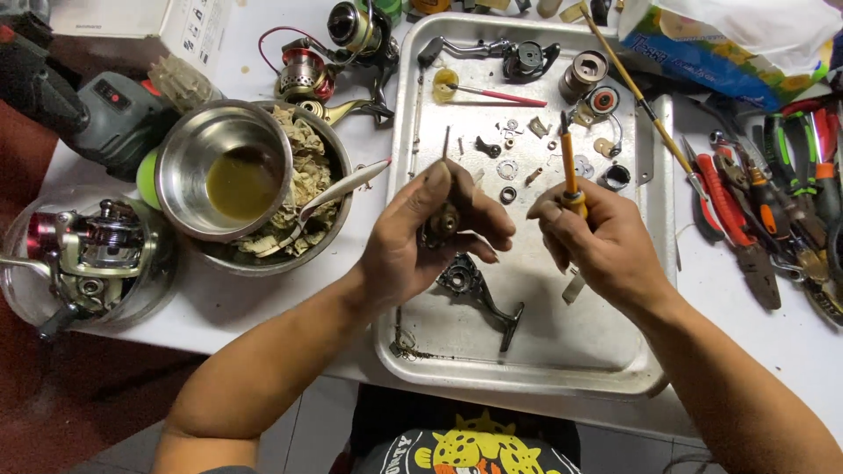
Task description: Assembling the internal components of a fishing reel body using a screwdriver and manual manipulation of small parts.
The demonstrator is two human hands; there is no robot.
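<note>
We hold our left hand (430, 233) over the middle of the metal tray (615, 369), its fingers (487, 224) curled closed around a small dark reel part (442, 224), from which a thin metal pin (446, 140) sticks straight up past the thumb. Our right hand (597, 250) hovers just beside it, fingers folded shut around the yellow handle of a screwdriver (571, 175), whose shaft points up and away from us; the two hands are near each other but apart. Below the left hand, a black reel frame with a foot (479, 290) lies flat on the tray, and small washers and screws (507, 167) are scattered on the tray beyond our hands. On the white desk (255, 307) to the left sits a steel bowl (224, 171) of yellowish liquid, resting inside a larger bowl of crumpled rags (303, 175). A fishing reel (83, 250) rests in a clear dish at far left. Pliers (738, 228) and other tools lie on the desk at right.
</note>
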